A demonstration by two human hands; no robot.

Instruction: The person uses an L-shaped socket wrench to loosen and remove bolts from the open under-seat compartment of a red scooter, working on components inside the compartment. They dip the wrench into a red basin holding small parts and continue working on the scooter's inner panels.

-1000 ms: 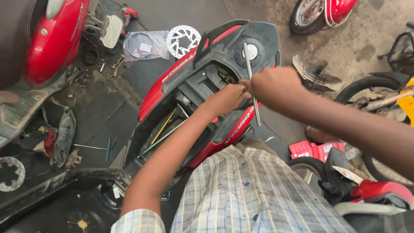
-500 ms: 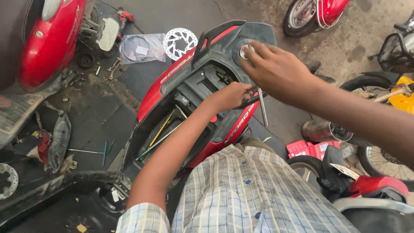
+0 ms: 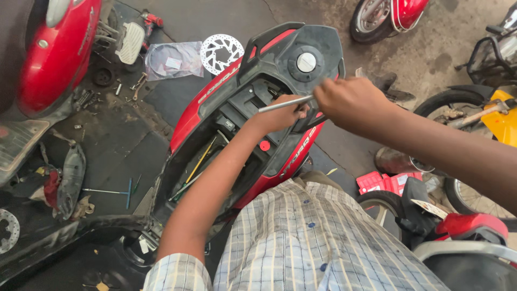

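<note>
Scooter tail section (image 3: 269, 108), red plastic panels around a black opened-up frame, lies in the middle of the view with its seat removed and its inner bay exposed. A round silver filler cap (image 3: 306, 62) sits on the black rear deck at the far end of this tail section.

Hands:
- Right hand (image 3: 350, 102) is clenched around one end of a slim silver metal rod tool (image 3: 285, 103), just beside the filler cap and above the right edge of the tail section. The rod runs from the fist leftward across the bay.
- Left hand (image 3: 280, 116) is curled under the rod at the right rim of the bay, fingers bent against black parts there. Whether it grips the rod or a part beneath cannot be told.

Hidden or unclear:
- The working end of the rod and the part it meets are covered by the left hand.
- Yellow and green wires (image 3: 199, 161) run down inside the bay; their ends are lost in shadow.
- A checked shirt (image 3: 301, 242) blocks the near end of the tail section.

Surroundings:
- Dark, stained concrete workshop floor (image 3: 124, 134) carries the tail section.
- Left of the tail section: a perforated silver brake disc (image 3: 222, 53), a clear plastic bag (image 3: 168, 60) and a blue-handled T-wrench (image 3: 116, 191).
- A second red scooter (image 3: 59, 59) stands further left.
- Right of the tail section: a yellow machine (image 3: 498, 116) and a red box (image 3: 385, 182).
</note>
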